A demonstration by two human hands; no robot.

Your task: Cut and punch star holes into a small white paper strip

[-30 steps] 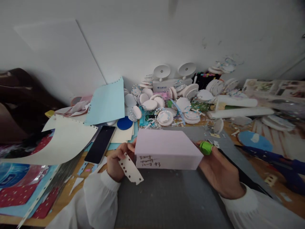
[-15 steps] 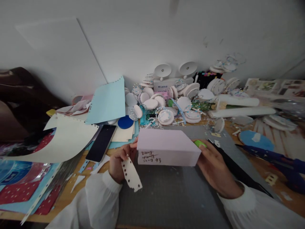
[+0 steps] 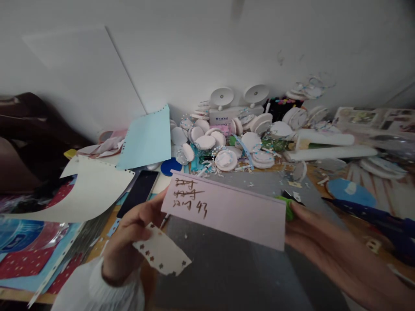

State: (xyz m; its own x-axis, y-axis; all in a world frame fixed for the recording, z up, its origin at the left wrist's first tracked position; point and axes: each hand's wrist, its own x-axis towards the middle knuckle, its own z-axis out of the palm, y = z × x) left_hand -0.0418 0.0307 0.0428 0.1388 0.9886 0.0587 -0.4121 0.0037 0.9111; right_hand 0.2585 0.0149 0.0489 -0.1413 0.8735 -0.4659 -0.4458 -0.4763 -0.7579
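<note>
A pale lilac-white box [image 3: 223, 206], its front face marked with crossed-out handwriting and a "43", is held tilted above the grey mat. My left hand [image 3: 129, 233] is closed at the box's left end. From the same hand hangs a cream paper strip [image 3: 162, 252] with star-shaped holes along its edges. At the right end of the box is my right hand [image 3: 320, 242], fingers closed around a small bright green object [image 3: 286, 208] pressed against the corner. What kind of thing it is cannot be made out.
A grey cutting mat [image 3: 233, 276] lies below. On the left are a phone [image 3: 138, 194], a curling cream sheet [image 3: 87, 190] and a blue sheet [image 3: 145, 140]. White discs [image 3: 227, 160] heap up behind. A dark blue glue gun [image 3: 366, 216] lies right.
The box has tipped so that its written face now faces me, slanting down to the right. My left hand has moved left and nearer; my right hand has shifted right and nearer.
</note>
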